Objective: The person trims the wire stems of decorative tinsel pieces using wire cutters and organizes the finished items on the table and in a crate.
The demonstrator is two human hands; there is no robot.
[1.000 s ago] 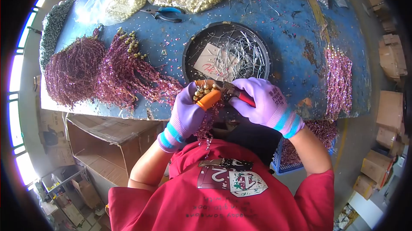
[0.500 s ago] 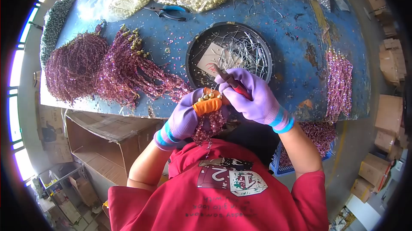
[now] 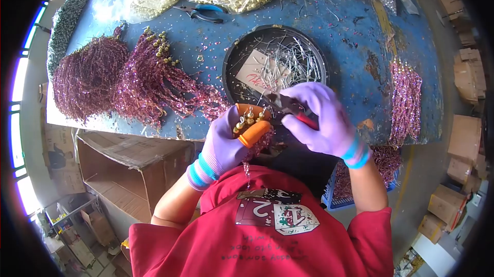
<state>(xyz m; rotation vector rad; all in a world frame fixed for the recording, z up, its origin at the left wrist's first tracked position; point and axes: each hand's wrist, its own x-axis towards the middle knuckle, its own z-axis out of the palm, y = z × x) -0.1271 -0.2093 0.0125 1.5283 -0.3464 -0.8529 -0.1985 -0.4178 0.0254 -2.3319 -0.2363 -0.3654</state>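
The left hand, orange caps on its fingers, pinched gold beads at the surface's near edge, with pink strands hanging below. The right hand, slightly blurred, had its fingers wrapped around red-handled pliers, whose tip was near the beads. Just beyond both hands, a black tray held wires and a card.
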